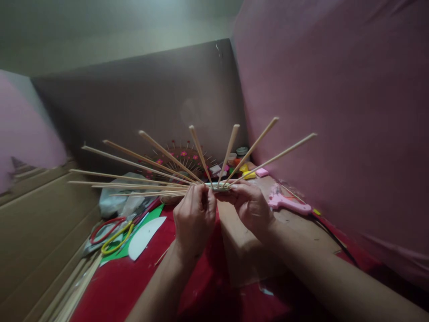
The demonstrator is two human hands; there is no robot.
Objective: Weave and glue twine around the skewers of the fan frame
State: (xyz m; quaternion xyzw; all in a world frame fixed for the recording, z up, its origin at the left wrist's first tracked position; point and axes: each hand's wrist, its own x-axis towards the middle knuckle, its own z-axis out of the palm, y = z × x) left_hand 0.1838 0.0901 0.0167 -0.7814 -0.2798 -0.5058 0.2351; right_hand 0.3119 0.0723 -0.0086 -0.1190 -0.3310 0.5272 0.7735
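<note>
In the middle of the head view I hold up a small round disc (219, 185) with several thin wooden sticks (231, 150) fanning out from it. My left hand (196, 212) is closed in a pinch at the disc's left edge, where sticks run off to the left. The fingers of my right hand (253, 203) grip the disc's right edge. What lies between my left fingertips is partly hidden by the hand. The sticks spread upward and leftward, some nearly level.
On the left lie scissors with red and yellow handles (117, 239), green sheet (122, 250) and a white cut piece (146, 237). A pink glue gun (290, 203) rests on a board at right. Behind stands a flower-decorated stick piece (181, 158). Red cloth (140, 286) covers the surface.
</note>
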